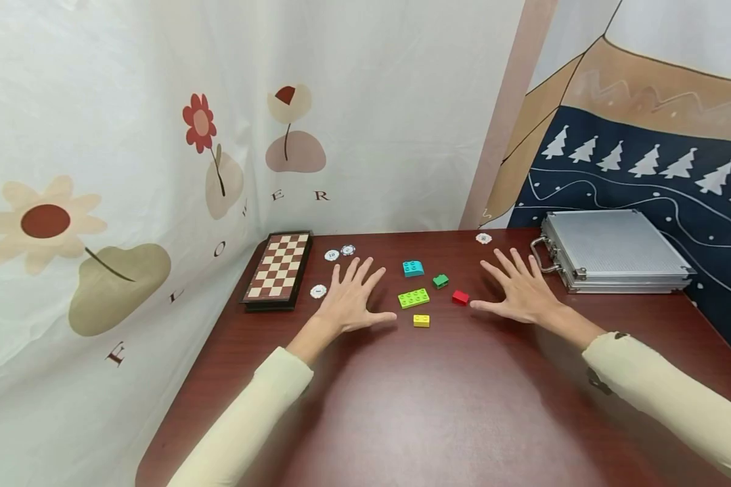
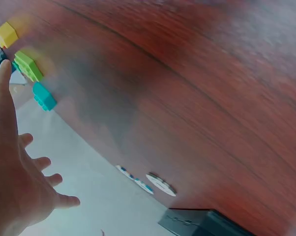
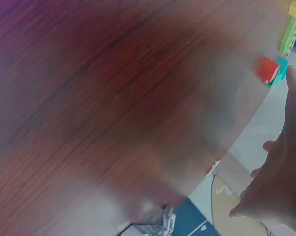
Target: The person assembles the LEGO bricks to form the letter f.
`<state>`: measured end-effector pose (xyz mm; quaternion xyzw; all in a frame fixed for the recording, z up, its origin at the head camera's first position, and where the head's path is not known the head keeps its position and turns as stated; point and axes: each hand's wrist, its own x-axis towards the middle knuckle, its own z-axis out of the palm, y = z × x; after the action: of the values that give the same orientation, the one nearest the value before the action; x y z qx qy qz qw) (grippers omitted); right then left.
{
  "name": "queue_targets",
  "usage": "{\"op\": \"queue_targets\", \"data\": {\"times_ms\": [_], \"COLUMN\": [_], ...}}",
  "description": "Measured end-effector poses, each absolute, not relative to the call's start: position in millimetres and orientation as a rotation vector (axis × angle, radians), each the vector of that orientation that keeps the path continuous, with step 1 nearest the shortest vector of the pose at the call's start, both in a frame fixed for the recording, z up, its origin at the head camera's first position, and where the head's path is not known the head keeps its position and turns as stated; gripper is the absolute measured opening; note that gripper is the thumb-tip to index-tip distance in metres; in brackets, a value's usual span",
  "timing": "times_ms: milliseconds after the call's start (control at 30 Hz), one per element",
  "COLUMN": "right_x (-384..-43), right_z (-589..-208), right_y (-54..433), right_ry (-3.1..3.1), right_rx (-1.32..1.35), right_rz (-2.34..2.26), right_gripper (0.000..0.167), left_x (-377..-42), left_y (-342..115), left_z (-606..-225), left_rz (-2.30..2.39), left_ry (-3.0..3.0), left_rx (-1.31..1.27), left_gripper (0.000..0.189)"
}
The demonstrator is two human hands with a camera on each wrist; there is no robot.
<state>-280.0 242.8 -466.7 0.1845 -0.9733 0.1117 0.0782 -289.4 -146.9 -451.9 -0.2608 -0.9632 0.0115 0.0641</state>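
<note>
Both hands are spread above the table and hold nothing. My left hand [image 1: 352, 301] has its fingers fanned out, left of the toy bricks and near a white poker chip [image 1: 318, 291]. On the other side, my right hand [image 1: 518, 294] is spread just as wide, its thumb close to a red brick [image 1: 460, 297]. Between the hands lie a lime green brick [image 1: 413, 298], a yellow brick [image 1: 422, 321], a dark green brick [image 1: 440, 281] and a blue brick [image 1: 413, 268]. In the left wrist view, the blue brick [image 2: 44, 96] lies beyond the thumb.
A checkered board game box [image 1: 277, 270] lies at the table's left edge, with two chips [image 1: 340, 252] beside it. Another chip [image 1: 484, 238] lies at the back. A silver case [image 1: 615, 250] with a handle stands at the right. Printed curtains [image 1: 390, 135] hang behind the table.
</note>
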Motion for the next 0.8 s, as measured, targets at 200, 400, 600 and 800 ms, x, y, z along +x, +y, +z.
{"op": "queue_targets", "data": {"times_ms": [200,400,600,800], "right_x": [-279.6,-281.0,-283.4,-288.0], "right_z": [-467.0,-466.5,-467.1,-471.3], "right_y": [232.9,223.3,214.5,212.8], "right_ry": [-2.91,-2.92,-2.919,-2.926], "right_rx": [0.617,0.675,0.754,0.845], "right_rz": [0.33,0.377,0.428,0.512], "right_gripper": [0.095,0.092,0.09,0.085], "left_x": [-285.8,-282.5,-278.2,-274.8], "left_y": [-134.8,-123.6,-113.1,-102.6], "left_z": [-451.2,-450.9,-451.2,-452.0], "left_rz": [0.055,0.055,0.016,-0.019], "left_ry": [-2.895,-2.868,-2.854,-2.82], "left_rx": [-0.85,-0.91,-0.982,-1.084], "left_gripper": [0.106,0.101,0.093,0.083]}}
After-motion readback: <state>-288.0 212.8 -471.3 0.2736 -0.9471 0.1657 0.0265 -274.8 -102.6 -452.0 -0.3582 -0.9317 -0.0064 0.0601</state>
